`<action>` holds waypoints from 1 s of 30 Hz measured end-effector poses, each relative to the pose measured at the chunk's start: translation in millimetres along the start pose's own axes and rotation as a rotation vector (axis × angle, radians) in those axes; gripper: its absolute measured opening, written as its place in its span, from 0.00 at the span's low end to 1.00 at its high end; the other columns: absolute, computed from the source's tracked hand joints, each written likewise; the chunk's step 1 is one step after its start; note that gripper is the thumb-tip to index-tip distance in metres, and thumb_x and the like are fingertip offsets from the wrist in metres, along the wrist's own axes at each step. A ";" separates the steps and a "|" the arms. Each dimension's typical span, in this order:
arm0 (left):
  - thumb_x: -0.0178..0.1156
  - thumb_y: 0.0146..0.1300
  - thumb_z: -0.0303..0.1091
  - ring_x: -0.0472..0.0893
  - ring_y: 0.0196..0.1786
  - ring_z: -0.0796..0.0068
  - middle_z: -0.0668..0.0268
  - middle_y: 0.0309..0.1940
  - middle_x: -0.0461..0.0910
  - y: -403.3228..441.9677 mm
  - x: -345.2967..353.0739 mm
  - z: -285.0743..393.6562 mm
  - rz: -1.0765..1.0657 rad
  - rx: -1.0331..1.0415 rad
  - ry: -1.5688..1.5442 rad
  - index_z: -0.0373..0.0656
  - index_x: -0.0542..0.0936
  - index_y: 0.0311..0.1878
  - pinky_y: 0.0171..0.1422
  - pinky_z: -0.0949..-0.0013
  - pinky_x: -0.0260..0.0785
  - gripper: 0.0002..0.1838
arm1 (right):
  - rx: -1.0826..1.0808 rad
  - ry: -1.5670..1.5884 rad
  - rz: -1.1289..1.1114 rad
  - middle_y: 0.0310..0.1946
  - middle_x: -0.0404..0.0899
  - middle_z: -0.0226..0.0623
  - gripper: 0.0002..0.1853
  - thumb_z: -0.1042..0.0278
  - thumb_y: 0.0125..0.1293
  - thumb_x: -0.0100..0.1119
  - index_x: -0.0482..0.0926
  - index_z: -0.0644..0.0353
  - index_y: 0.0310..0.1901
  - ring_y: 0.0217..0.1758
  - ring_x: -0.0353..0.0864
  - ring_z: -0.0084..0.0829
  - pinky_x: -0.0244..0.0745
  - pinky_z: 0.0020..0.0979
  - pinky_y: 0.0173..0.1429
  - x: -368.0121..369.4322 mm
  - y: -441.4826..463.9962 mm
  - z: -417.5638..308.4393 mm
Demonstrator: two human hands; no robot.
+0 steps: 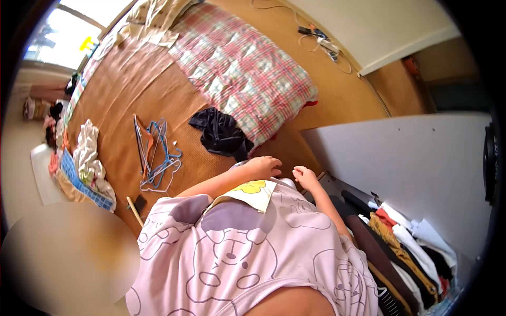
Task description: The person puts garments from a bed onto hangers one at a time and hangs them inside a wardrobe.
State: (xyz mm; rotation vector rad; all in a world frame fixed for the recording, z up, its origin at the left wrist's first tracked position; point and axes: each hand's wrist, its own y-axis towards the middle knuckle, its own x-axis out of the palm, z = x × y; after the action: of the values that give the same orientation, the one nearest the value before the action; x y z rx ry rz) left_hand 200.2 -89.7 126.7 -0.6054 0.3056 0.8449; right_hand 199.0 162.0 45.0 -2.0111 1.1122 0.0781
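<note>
My left hand (266, 167) is in front of my waist, with its fingers apart and slightly bent, and I see nothing in it. Just to its right, my right hand (305, 178) has its fingers curled together; what they hold, if anything, is hidden. Beyond my left hand a crumpled black garment (221, 134) lies on the edge of the bed. A pale cloth piece with a yellow print (252, 193) sits over the front of my patterned shirt (232, 263).
Several hangers (158, 155) lie on the brown mat (121, 79), beside a plaid quilt (242, 68). Crumpled clothes (89, 155) line the left edge. Clothes (400, 247) hang at right below a grey panel (400, 152). A power strip (327, 45) lies on the floor.
</note>
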 end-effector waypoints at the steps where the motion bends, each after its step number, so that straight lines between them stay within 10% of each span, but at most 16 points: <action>1: 0.57 0.58 0.46 0.77 0.49 0.55 0.56 0.47 0.77 -5.4 -1.0 -20.3 0.003 -0.100 0.018 0.44 0.77 0.51 0.53 0.60 0.70 0.21 | -0.025 -0.049 -0.048 0.34 0.80 0.37 0.18 0.62 0.63 0.56 0.75 0.67 0.49 0.34 0.78 0.24 0.73 0.26 0.42 10.3 8.5 -13.8; 11: 0.58 0.55 0.43 0.77 0.51 0.52 0.48 0.47 0.77 -60.7 20.4 -260.4 0.338 -0.892 -0.239 0.45 0.69 0.60 0.57 0.59 0.69 0.28 | -0.032 -0.288 -0.267 0.44 0.79 0.48 0.20 0.58 0.61 0.55 0.76 0.64 0.50 0.45 0.80 0.39 0.73 0.33 0.51 58.0 44.7 -111.9; 18: 0.57 0.53 0.56 0.57 0.68 0.43 0.44 0.69 0.47 -24.5 9.5 -287.4 0.282 -0.921 -0.360 0.72 0.68 0.61 0.69 0.57 0.54 0.29 | 0.026 -0.384 -0.387 0.40 0.80 0.49 0.20 0.59 0.60 0.54 0.76 0.64 0.49 0.42 0.80 0.40 0.73 0.32 0.49 69.9 57.5 -110.2; 23: 0.58 0.55 0.54 0.59 0.67 0.50 0.51 0.66 0.58 15.7 19.6 -302.0 0.408 -1.085 -0.486 0.51 0.69 0.62 0.67 0.57 0.56 0.32 | 0.049 -0.410 -0.490 0.40 0.80 0.40 0.19 0.62 0.62 0.55 0.75 0.65 0.51 0.39 0.78 0.28 0.72 0.27 0.46 69.3 74.1 -117.7; 28: 0.58 0.59 0.44 0.63 0.66 0.59 0.54 0.59 0.70 5.8 5.9 -284.5 0.697 -1.096 -0.809 0.39 0.70 0.60 0.65 0.62 0.59 0.28 | 0.043 -0.372 -0.588 0.38 0.79 0.36 0.18 0.61 0.63 0.55 0.75 0.64 0.50 0.36 0.77 0.24 0.72 0.25 0.43 67.8 108.4 -126.4; 30: 0.56 0.62 0.39 0.64 0.64 0.66 0.60 0.59 0.70 4.1 -0.6 -273.2 0.951 -0.511 -1.254 0.38 0.69 0.60 0.64 0.66 0.59 0.25 | 0.217 -0.137 -0.591 0.37 0.79 0.34 0.17 0.60 0.65 0.53 0.75 0.62 0.50 0.35 0.76 0.22 0.71 0.24 0.40 69.2 123.6 -142.4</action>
State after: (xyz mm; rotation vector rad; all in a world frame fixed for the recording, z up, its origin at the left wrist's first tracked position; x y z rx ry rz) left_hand 191.9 -254.9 -90.8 -0.2594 -0.8729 2.0716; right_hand 106.6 -16.0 33.9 -2.0209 0.3913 -0.1991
